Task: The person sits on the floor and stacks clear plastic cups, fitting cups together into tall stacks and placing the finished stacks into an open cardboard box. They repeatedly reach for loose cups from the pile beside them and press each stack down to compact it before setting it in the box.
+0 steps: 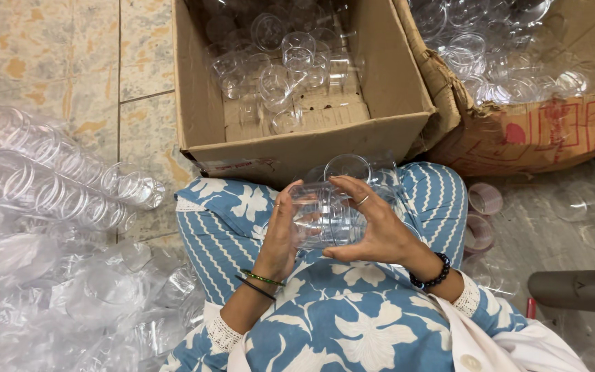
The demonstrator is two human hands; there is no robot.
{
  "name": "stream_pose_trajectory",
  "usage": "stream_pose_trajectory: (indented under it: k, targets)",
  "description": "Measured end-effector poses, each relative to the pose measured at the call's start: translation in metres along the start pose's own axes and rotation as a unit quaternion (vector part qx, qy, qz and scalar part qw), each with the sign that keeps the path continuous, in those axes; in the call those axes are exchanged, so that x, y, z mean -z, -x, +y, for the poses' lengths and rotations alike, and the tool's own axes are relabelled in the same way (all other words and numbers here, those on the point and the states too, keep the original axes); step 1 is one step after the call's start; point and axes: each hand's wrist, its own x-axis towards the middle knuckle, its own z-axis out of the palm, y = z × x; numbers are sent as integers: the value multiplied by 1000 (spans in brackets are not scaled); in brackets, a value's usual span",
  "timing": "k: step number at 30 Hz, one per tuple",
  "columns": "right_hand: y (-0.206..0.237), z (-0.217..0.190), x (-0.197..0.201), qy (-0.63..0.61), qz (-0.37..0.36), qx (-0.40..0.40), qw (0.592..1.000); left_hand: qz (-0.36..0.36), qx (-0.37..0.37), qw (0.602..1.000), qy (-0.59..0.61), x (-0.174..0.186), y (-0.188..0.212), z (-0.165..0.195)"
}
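Observation:
My left hand (pixel 280 234) and my right hand (pixel 373 227) hold a clear plastic cup (pixel 325 217) lying sideways between them, above my lap in blue flowered cloth. The left palm presses one end, the right fingers wrap over the other side. More clear cups (pixel 349 167) rest on my knees just beyond the hands. Right in front stands a cardboard box (pixel 297 148) with several loose clear cups (pixel 277 69) inside.
A second, torn cardboard box (pixel 525 134) full of clear cups stands at the right. Long stacks of cups in plastic sleeves (pixel 43 179) lie on the tiled floor at the left. Pinkish rings (pixel 485 200) lie at the right, and a grey tube (pixel 580 291) beside them.

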Motion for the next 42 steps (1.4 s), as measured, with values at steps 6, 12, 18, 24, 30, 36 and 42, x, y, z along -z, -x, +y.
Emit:
stream_pose_trajectory:
  k: [6,12,18,24,30,36,42]
  targets:
    - [6,9,-4,-85,-1,-16,996,-2,-14,999,-43,-1,2,1]
    - [2,16,-20,-166,-33,-36,985,47,-43,988,-142,2,5,-1]
    - [-15,9,-17,47,14,4,999,68,-125,945,-296,8,-4,-1]
    - [-40,-6,-28,127,29,137,982,130,-158,954,-219,55,-2,-1]
    - [-43,11,-38,50,62,104,991,256,-347,901,60,229,-26,67]
    - [-38,41,-45,50,65,17,997,380,-235,855,264,352,-79,104]
    - [-37,57,-43,91,59,-21,994,579,-154,768,227,385,-96,122]
